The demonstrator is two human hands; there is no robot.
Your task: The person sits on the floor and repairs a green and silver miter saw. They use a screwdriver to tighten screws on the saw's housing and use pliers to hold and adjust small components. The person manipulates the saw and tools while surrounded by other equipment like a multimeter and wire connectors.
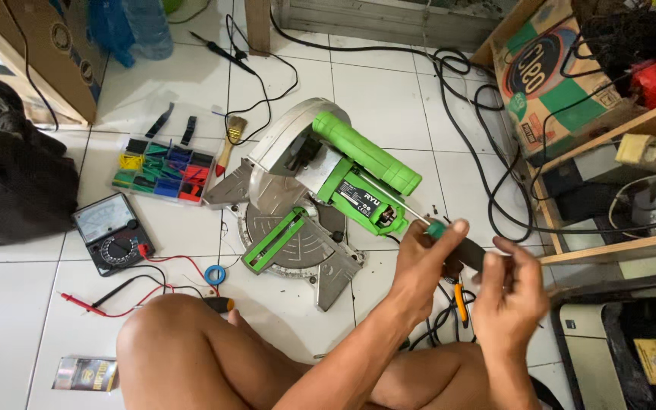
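Note:
A green and silver miter saw (309,197) lies on the white tiled floor in front of me, its motor end open with copper parts showing. My left hand (423,262) grips a screwdriver (461,247) with a green and black handle; its thin shaft points toward the motor end. My right hand (510,292) sits at the handle's rear end, fingers curled around it and blurred. My bare knees fill the lower middle of the view.
A multimeter (111,231) with red and black probes lies at left. Beyond it sit a clear box of coloured sleeves (162,168) and a small brush (229,140). Black cables (487,152) run across the floor. Wooden shelves (616,159) stand right, a black bag (9,167) left.

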